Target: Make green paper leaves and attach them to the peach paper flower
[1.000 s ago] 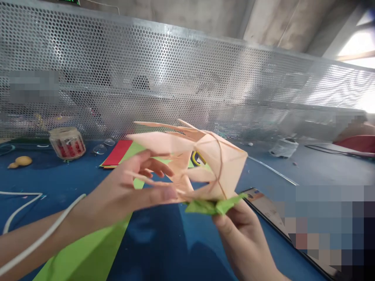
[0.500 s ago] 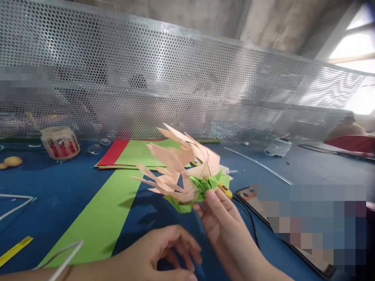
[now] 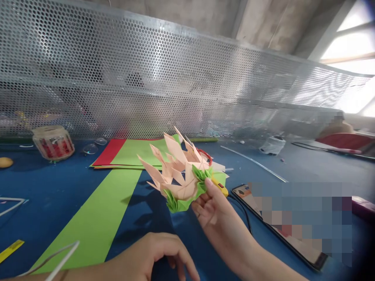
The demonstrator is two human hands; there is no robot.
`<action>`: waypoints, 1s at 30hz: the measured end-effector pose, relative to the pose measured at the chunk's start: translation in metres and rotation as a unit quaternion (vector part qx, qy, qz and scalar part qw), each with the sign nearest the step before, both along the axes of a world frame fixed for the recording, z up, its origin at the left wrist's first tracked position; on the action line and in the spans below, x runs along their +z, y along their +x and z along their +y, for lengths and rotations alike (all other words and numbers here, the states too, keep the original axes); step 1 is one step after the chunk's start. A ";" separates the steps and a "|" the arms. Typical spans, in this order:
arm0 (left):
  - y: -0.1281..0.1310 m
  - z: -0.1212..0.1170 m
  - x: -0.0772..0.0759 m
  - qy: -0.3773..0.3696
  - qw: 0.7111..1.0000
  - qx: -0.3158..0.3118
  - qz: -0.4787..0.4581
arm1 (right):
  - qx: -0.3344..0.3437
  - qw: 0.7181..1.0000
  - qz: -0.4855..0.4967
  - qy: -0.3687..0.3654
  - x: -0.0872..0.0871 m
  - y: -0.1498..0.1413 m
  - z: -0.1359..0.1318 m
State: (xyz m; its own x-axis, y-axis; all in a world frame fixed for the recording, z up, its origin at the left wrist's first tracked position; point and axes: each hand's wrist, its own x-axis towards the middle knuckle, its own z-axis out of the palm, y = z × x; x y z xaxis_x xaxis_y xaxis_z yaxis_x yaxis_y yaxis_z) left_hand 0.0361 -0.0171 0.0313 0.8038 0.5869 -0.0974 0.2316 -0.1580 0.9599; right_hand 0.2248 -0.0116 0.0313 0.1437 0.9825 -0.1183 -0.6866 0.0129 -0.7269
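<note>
**Paper flower held up in the right hand, left hand resting low**

At the far left of the desk (image 3: 58, 183) stands a small jar (image 3: 53, 142) with red contents, close to the perforated metal screen (image 3: 164, 78) that runs along the back. Nearer the front edge, a yellow ruler (image 3: 11, 248) lies on the blue surface. A long green paper strip (image 3: 96, 222) runs from the near edge toward a stack of red and green sheets (image 3: 123, 153) by the screen.

The left hand (image 3: 152, 255) sits low at the bottom of the view, empty, fingers curled loosely downward and touching nothing that can be seen; a white cord (image 3: 55, 259) crosses the wrist.

Just right of centre, the paper flower (image 3: 178, 177) is held clear above the desk, its peach petals pointing up and to the left, its green leaves folded beneath. The right hand (image 3: 213, 214) pinches it from below and from the right, fingertips on the green base, thumb side hidden behind the paper.

To hold it well, the grip seems best kept on the stiffer green base, light enough not to crush the folds, with the thin petal tips left free. Bringing the left hand up to steady the opposite side would likely give surer control when turning it.

Behind the flower a red-handled tool, partly hidden, lies on the desk. To the right a phone (image 3: 281, 230) lies flat with a black cable.
</note>
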 end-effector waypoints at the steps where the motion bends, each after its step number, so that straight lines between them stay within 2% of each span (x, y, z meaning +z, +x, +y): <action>1: 0.000 0.000 0.000 0.002 1.000 0.000 0.000 | 0.001 1.000 0.003 -0.005 0.000 0.000 0.000; 9: -0.001 -0.003 0.004 0.011 1.000 -0.003 0.001 | -0.001 1.000 0.012 -0.016 0.003 0.000 0.000; 15: -0.001 0.000 0.003 0.018 1.000 -0.008 0.006 | 0.022 1.000 -0.009 -0.013 0.001 0.000 -0.001; 21: -0.002 -0.003 0.000 0.025 1.000 0.005 0.011 | 0.032 0.999 -0.020 0.000 0.004 -0.002 -0.001; 30: -0.002 0.000 0.003 0.007 1.000 0.002 0.013 | 0.053 0.996 -0.058 0.039 0.003 -0.004 -0.004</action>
State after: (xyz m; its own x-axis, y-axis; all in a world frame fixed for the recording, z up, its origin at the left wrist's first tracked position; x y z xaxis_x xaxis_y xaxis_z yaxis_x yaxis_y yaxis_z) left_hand 0.0339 -0.0170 0.0341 0.7986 0.5916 -0.1102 0.2573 -0.1701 0.9512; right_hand 0.2204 -0.0153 0.0346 0.0462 0.9985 -0.0288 -0.5988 0.0046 -0.8009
